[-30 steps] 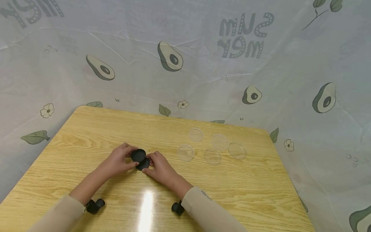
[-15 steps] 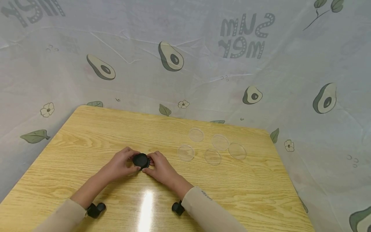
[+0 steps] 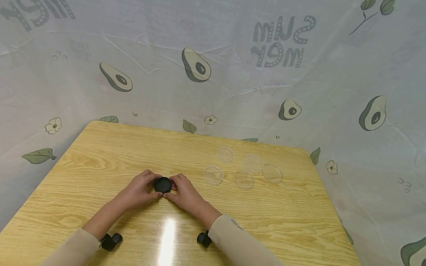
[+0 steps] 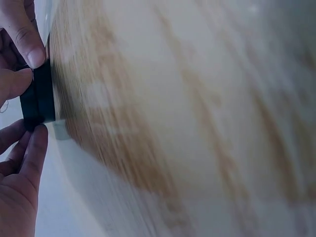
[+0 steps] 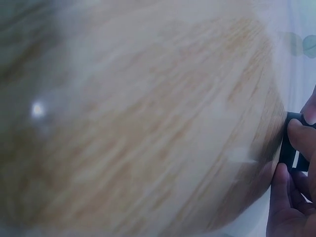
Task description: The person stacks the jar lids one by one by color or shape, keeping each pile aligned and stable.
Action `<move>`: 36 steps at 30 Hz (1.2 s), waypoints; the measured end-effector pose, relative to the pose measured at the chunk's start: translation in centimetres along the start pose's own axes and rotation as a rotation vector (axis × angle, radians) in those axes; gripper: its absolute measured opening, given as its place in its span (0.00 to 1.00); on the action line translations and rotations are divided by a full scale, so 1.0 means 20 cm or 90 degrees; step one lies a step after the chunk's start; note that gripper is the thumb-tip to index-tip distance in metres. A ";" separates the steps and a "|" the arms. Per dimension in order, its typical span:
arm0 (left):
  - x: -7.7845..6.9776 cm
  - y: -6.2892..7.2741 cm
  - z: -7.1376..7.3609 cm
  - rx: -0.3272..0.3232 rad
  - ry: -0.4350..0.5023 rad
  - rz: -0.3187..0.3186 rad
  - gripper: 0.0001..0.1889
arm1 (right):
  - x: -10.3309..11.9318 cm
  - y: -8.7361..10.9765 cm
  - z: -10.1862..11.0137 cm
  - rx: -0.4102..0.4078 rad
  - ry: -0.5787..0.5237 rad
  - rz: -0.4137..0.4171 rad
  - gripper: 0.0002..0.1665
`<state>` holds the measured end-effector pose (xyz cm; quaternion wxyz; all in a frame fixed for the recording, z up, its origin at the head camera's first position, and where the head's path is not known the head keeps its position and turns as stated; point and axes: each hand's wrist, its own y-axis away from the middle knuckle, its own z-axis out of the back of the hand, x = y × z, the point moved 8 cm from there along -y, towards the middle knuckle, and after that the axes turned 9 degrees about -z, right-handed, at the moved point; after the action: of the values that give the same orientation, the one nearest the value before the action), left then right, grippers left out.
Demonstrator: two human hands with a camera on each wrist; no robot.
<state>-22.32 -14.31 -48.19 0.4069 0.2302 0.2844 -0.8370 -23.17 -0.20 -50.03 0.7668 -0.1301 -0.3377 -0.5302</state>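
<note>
Two shallow round black dishes (image 3: 163, 186) are stacked one on the other on the table, and from above only the upper one shows well. My left hand (image 3: 142, 188) grips the upper dish at its left side, thumb in front and fingers behind. Opposite it, my right hand (image 3: 185, 194) holds the lower dish by its right edge. In the left wrist view the stacked dishes (image 4: 37, 96) appear as two dark layers between fingertips. The right wrist view catches just a part of the stack (image 5: 288, 143), partly hidden by fingers.
Several clear round discs (image 3: 244, 180) lie flat to the right on the wood-grain table (image 3: 293, 207). Behind the table hangs a pale cloth (image 3: 233, 96) printed with avocados. A black wrist device (image 3: 111, 241) sits below each wrist.
The upper dish has come down and right in my left hand, from overlapping the lower one off-centre to sitting over it. My right hand has stayed put.
</note>
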 end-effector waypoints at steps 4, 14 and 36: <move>0.00 0.00 0.00 0.007 -0.002 0.000 0.26 | 0.00 0.00 0.00 -0.003 0.002 0.002 0.30; 0.00 0.00 -0.01 0.021 -0.026 0.006 0.26 | 0.01 0.01 0.00 -0.011 0.009 -0.002 0.31; 0.01 0.00 -0.04 0.033 -0.062 0.012 0.27 | 0.00 0.01 0.00 -0.001 0.005 0.009 0.30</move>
<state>-22.21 -13.87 -48.85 0.4217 0.2023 0.2402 -0.8506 -22.99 -0.14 -50.07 0.7716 -0.1313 -0.3334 -0.5256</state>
